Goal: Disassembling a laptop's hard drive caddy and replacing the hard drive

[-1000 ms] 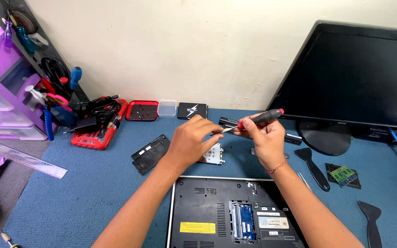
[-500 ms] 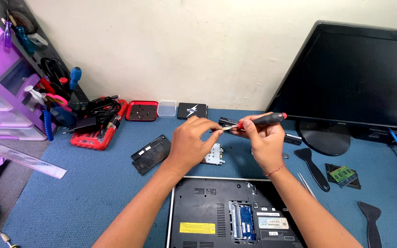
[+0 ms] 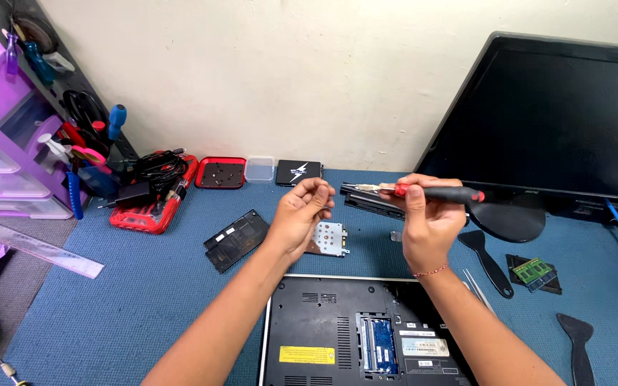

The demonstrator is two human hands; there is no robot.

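Screwdriver (image 3: 434, 192) with a red and black handle lies level in the air above the worktop (image 3: 144, 286), its long axis running left to right, the metal tip pointing left. Right hand (image 3: 429, 223) grips the handle, fingers closed around it. Left hand (image 3: 302, 214) hovers just left of the tip, fingers curled loosely and holding nothing that can be seen. Below them an opened laptop (image 3: 352, 336) lies bottom up on the blue mat, a metal drive bracket (image 3: 329, 239) beside the left hand. A dark monitor (image 3: 559, 121) stands at right against a cream wall (image 3: 273, 71).
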